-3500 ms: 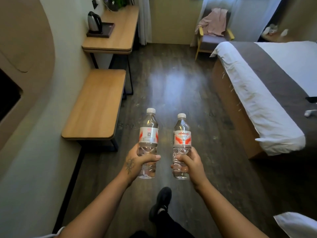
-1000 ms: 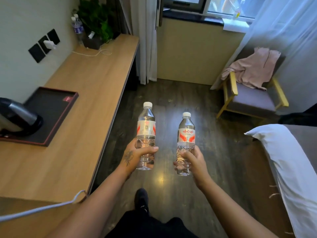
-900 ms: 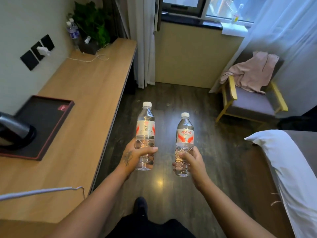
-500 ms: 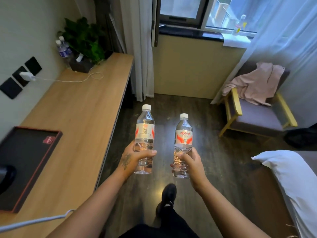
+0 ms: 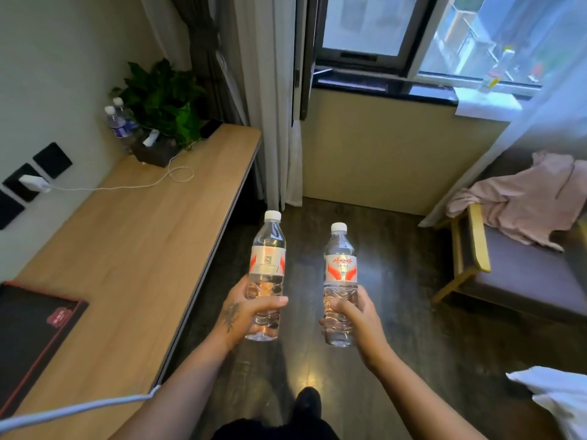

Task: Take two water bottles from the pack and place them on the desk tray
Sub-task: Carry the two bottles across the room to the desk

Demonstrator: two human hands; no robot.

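My left hand (image 5: pixel 244 315) grips the lower half of a clear water bottle (image 5: pixel 267 249) with a white cap and a red-and-white label, held upright. My right hand (image 5: pixel 355 319) grips a second, matching water bottle (image 5: pixel 340 265), also upright. Both bottles hang over the dark floor, just right of the wooden desk (image 5: pixel 136 249). The black desk tray (image 5: pixel 28 338) with a red rim lies at the desk's near left, partly cut off by the frame edge. The pack is out of view.
At the desk's far end stand a potted plant (image 5: pixel 165 100) and two other bottles (image 5: pixel 119 125); a white charger cable (image 5: pixel 127 185) runs across the top. A chair with pink cloth (image 5: pixel 521 217) is right, bed corner (image 5: pixel 559 398) lower right. A white cord (image 5: pixel 73 408) crosses the near desk.
The view has advanced along the desk toward the window and tilted up. The tray has slid to the lower left and the kettle has left the frame. Both hands still hold their bottles upright.
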